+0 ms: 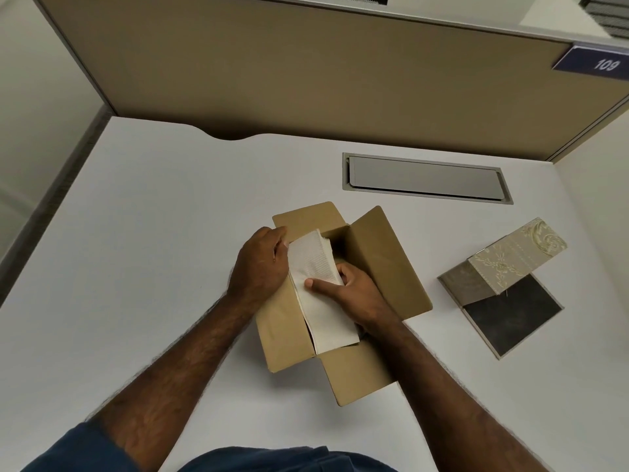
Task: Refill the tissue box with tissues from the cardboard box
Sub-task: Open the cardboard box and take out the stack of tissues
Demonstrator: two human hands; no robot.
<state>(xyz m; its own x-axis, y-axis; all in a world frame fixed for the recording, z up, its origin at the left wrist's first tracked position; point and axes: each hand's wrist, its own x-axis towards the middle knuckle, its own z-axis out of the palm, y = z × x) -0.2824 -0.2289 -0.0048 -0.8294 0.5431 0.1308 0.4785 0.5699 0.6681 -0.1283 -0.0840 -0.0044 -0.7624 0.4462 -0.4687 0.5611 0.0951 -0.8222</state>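
1. Sleeves point(92, 451) of dark blue cloth sit at the near edge of the view; both my forearms reach forward from them over the white desk point(143, 233).
2. Cardboard box point(289, 335) stands on the desk directly ahead of me, all four flaps folded outward, the near flap pointing toward me and the right flap raised at a slant.
3. Stack of tissues point(315, 264), white and folded, lies tilted in the box opening, its far end lifted above the left rim and its near end resting by the near flap.
4. My left hand point(260, 264) is closed around the left edge of the stack, fingers curled at its far corner.
5. My right hand point(347, 291) grips the stack from the right: thumb pressed flat on top, fingers tucked underneath inside the box.
6. Tissue box point(510, 258), patterned in cream and grey, sits on the desk to the right of the cardboard box, well apart from it. It lies open, its dark base panel point(510, 316) flat on the desk.
7. Grey cable hatch point(427, 178) is set into the desk farther back.
8. Tan partition point(306, 69) closes off the far side, carrying a blue plate point(594, 63) marked 109.
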